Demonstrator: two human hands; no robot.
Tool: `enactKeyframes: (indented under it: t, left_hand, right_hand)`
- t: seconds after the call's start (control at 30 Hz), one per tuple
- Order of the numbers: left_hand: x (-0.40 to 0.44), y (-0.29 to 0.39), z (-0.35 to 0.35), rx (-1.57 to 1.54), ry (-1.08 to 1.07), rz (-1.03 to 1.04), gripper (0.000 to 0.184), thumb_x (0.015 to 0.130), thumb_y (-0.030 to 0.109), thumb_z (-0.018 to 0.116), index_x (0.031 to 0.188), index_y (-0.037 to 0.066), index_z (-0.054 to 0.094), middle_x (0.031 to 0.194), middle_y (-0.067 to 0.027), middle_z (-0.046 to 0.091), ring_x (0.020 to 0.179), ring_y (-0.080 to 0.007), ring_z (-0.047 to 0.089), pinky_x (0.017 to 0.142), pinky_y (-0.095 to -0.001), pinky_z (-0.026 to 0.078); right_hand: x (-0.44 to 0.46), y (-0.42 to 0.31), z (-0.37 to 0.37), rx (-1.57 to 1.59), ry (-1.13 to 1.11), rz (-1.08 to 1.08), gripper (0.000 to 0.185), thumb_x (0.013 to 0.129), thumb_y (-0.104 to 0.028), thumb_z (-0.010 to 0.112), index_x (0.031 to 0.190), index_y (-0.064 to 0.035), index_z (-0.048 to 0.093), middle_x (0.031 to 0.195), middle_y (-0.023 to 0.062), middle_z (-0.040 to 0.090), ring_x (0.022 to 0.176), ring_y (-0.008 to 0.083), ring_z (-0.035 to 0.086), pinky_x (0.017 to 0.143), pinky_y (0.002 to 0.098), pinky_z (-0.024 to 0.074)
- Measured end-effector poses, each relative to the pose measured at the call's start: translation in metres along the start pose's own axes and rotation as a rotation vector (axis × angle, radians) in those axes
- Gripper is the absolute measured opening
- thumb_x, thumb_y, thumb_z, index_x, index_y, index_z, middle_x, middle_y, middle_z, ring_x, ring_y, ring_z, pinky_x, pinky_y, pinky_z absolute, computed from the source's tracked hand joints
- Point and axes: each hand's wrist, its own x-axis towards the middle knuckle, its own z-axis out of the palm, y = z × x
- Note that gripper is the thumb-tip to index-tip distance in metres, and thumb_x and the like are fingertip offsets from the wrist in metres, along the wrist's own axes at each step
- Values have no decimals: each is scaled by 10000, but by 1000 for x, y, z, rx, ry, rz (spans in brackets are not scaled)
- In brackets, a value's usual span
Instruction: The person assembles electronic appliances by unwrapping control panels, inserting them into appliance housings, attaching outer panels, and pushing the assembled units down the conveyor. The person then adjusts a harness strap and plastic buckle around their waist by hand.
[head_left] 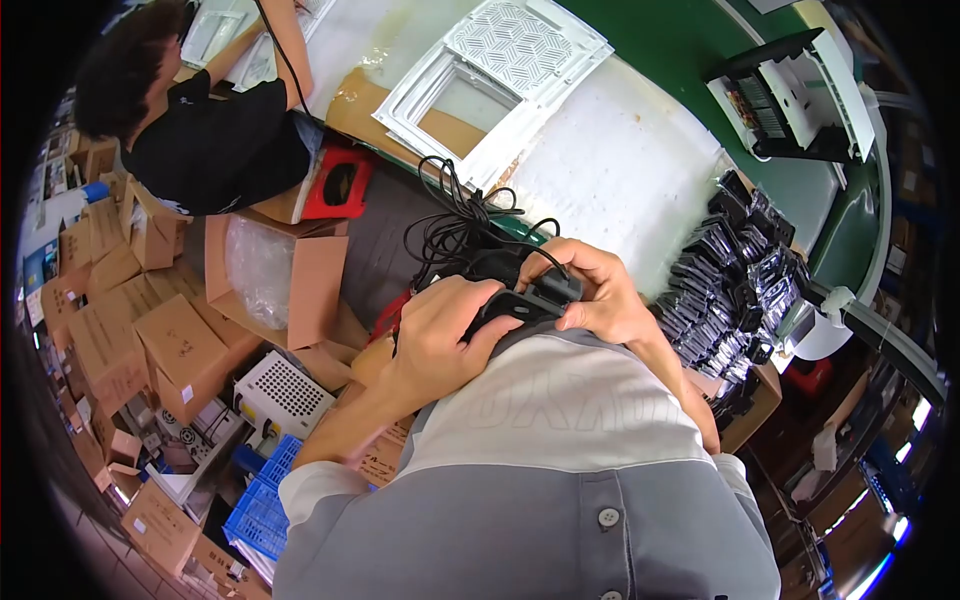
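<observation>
Close in front of my shirt, my left hand (440, 325) is closed on a flat black plastic piece (505, 307) with a small slot in it. My right hand (605, 295) pinches a black block-shaped part (558, 287) between thumb and fingers. The two black parts meet or touch; whether they are joined, I cannot tell. Just beyond my hands lies a tangled bundle of black cables (450, 235), some of it hidden behind my fingers.
A white plastic frame with a patterned grille (510, 45) lies on the workbench (620, 150). Many bagged black parts (725, 280) are heaped at right, near a black-and-white device (800, 95). Cardboard boxes (185, 340) and a blue crate (265, 500) crowd the left. A co-worker (215, 150) works at upper left.
</observation>
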Motion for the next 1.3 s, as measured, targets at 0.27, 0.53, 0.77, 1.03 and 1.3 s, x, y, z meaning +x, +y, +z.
enactKeyframes:
  t: [0.27, 0.53, 0.77, 1.03, 1.3]
  left_hand:
    - [-3, 7, -3, -29, -32, -77, 339, 716, 56, 870, 998, -29, 702, 725, -103, 632, 575, -203, 583, 516, -302, 442]
    - [-1, 7, -5, -201, -74, -71, 388, 704, 69, 875, 1031, -45, 702, 865, -150, 698, 725, -280, 656, 648, -336, 514]
    - [-8, -5, -10, 104, -32, 218, 385, 686, 87, 842, 1010, -54, 691, 910, -153, 691, 750, -307, 655, 639, -371, 528]
    - [-16, -10, -7, 246, -1, 272, 403, 701, 112, 845, 1053, -31, 711, 979, -152, 716, 832, -300, 666, 682, -372, 545]
    - [-17, -14, -7, 252, -13, 300, 440, 686, 127, 856, 1068, -33, 710, 998, -158, 718, 819, -302, 668, 683, -360, 549]
  right_hand:
    - [-1, -1, 4, 19, 54, 29, 699, 775, -469, 883, 1171, 38, 610, 1112, 138, 636, 1050, 233, 625, 945, 370, 485]
    - [6, 3, -11, 29, -106, -10, 670, 733, -414, 926, 1146, 35, 650, 1087, 157, 664, 1019, 256, 624, 920, 390, 479]
    - [16, -20, -8, -306, -173, -73, 601, 692, -48, 891, 1245, -28, 655, 1435, 169, 549, 1305, 302, 540, 1088, 416, 438]
    - [16, -23, 7, -459, -56, -92, 552, 644, 128, 775, 1169, -13, 680, 1436, 178, 561, 1277, 308, 583, 1034, 374, 478]
    - [20, -29, 6, -583, -51, -128, 527, 627, 145, 725, 1129, -13, 698, 1407, 190, 595, 1221, 306, 633, 994, 353, 507]
